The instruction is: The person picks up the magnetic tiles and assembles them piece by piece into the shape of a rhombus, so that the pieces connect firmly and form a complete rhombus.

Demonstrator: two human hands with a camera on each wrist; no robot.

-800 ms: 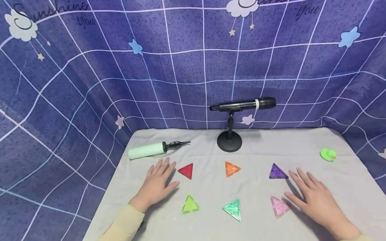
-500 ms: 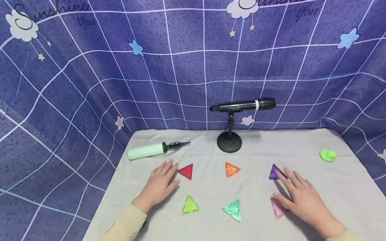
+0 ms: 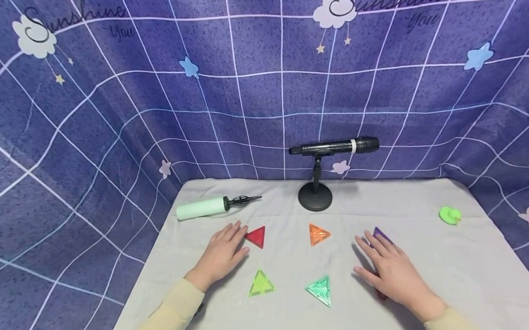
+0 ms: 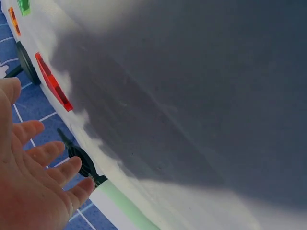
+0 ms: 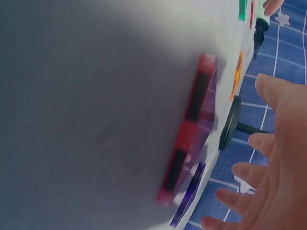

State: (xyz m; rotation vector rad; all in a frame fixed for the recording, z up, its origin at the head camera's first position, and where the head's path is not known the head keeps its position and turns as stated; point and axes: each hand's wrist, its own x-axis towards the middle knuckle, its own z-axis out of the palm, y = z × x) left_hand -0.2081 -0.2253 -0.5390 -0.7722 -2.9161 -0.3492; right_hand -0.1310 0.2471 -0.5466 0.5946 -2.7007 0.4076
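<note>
My left hand, fingers spread and palm down, hovers beside the red triangular magnetic tile. In the left wrist view the hand stands apart from the table, above its own shadow. My right hand is held over the pink triangular tile, hiding most of it in the head view, and partly covers the purple tile. The right wrist view shows its fingers loosely straight, with nothing between them. Between the hands lie an orange tile, a yellow-green tile and a teal tile.
A black microphone on a round-based stand stands at the back of the white-covered table. A mint-green hand pump lies at the back left. At the right sits a green rubber duck. A purple grid-patterned curtain hangs behind.
My right hand has moved left from beside the purple and pink tiles to above them. My left hand has drifted slightly right, toward the red tile. The tiles look unmoved.
</note>
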